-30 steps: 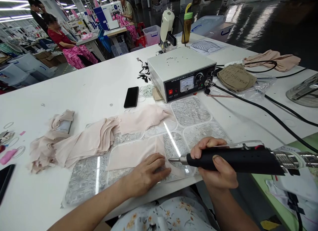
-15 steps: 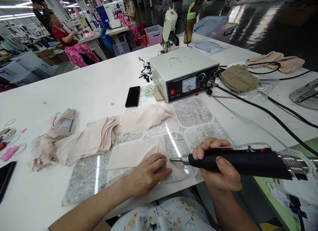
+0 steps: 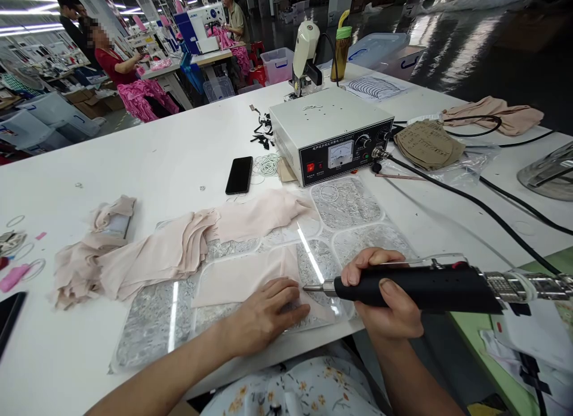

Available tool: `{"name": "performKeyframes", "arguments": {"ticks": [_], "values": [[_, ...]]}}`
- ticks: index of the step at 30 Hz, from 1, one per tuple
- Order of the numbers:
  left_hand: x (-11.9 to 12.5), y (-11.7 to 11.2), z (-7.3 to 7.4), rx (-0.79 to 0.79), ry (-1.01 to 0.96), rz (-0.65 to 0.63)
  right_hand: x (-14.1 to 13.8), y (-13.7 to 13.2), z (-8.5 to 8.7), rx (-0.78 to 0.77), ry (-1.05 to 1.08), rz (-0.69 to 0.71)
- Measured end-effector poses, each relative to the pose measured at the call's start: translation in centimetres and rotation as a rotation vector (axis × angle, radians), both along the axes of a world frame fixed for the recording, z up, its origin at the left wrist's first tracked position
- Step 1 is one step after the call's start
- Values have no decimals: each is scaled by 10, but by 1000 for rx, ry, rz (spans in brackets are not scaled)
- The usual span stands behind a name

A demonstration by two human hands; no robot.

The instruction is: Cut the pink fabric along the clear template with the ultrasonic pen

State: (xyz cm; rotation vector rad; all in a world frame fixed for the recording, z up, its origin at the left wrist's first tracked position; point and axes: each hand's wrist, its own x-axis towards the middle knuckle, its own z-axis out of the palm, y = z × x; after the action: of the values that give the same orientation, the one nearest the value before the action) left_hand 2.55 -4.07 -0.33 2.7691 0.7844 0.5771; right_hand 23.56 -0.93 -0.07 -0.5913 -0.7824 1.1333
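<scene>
Watching remotely, I have my right hand (image 3: 389, 311) wrapped around the long black handheld tool (image 3: 421, 287), its metal tip at the edge of the thin pale-pink fabric piece (image 3: 237, 279), which my left hand (image 3: 264, 317) presses, fingers loosely spread, in front of the grey metal box with a black panel (image 3: 329, 114). This piece looks midway; whether the layered pale-pink fabric stack (image 3: 156, 255) left of the box is finished or waiting, I can't tell. The box's panel bears Chinese characters and apparently "500WT", while "JUKI" marks the blue-and-white sewing machine (image 3: 190, 31) beyond it.
</scene>
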Motion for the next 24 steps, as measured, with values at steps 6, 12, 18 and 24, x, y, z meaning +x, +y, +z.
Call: {"name": "performKeyframes", "arguments": {"ticks": [6,12,18,24], "values": [[1,1,-2,45,21,15,1,0,0,-1,3,-2],[2,2,0,63,17,22,2,0,-1,-16,-32,-15],[-2,2,2,64,49,22,4,-2,-2,-15,-27,-1],[-5,2,-1,73,54,25,5,-2,-2,-11,3,9]]}}
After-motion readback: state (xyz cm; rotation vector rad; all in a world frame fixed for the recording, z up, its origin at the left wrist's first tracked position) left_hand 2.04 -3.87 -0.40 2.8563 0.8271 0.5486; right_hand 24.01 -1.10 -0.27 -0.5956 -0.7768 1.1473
